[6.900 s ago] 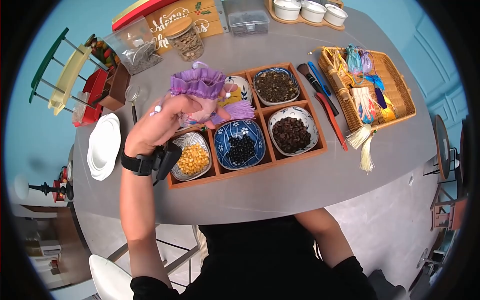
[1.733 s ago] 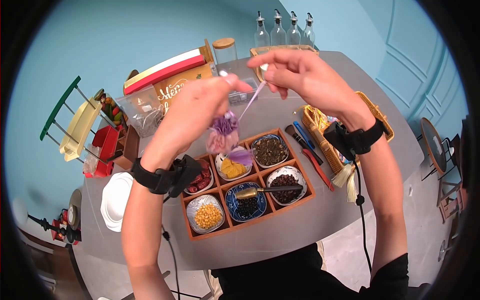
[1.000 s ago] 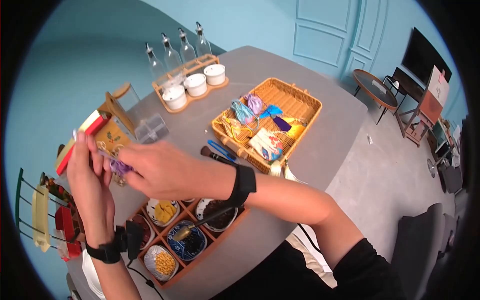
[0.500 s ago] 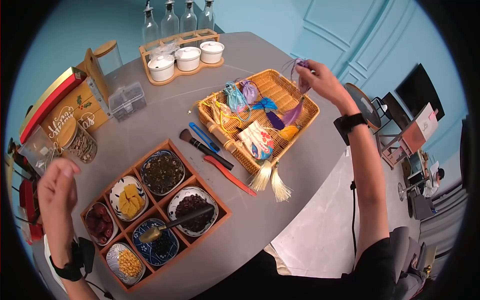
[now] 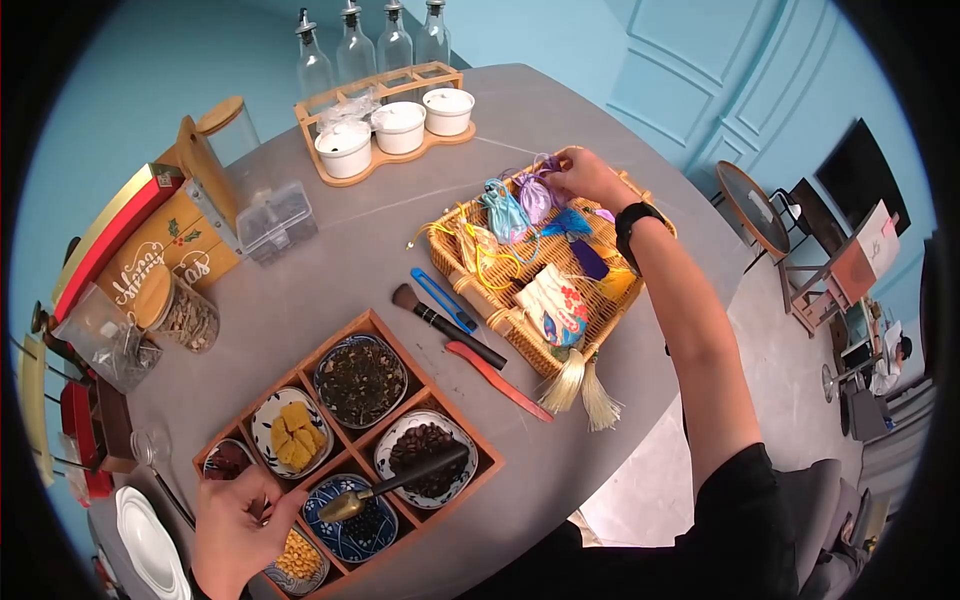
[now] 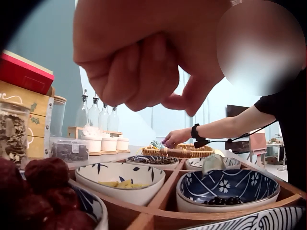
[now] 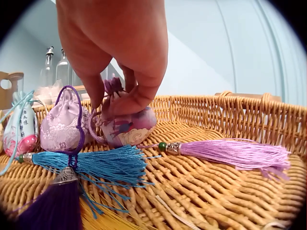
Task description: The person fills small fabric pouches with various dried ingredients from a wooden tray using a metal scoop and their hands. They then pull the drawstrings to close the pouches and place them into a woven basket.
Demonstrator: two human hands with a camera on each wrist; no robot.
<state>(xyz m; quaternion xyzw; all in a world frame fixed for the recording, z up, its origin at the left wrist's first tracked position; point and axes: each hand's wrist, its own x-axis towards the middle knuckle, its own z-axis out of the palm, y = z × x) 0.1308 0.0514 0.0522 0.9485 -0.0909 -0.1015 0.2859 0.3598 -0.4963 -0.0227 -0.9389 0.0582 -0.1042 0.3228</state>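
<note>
In the right wrist view my right hand pinches the gathered neck of a purple patterned pouch, which rests in the wicker basket. The pouch's pink-purple tassel lies to its right; a lilac pouch and a blue tassel are beside it. My left hand, fingers curled and holding nothing visible, hovers over the left end of the wooden divided tray, above the bowl of yellow kernels. A brass scoop lies across the bowls of black beans and dark brown beans.
Between tray and basket lie a brush, a blue tool and a red tool. White lidded pots stand at the back, a plastic box and a glass jar at the left, white dishes at the near left.
My right hand has lowered from above the basket's far right side into it with the purple pouch, moving left. My left hand has moved right and nearer, over the tray's left end.
</note>
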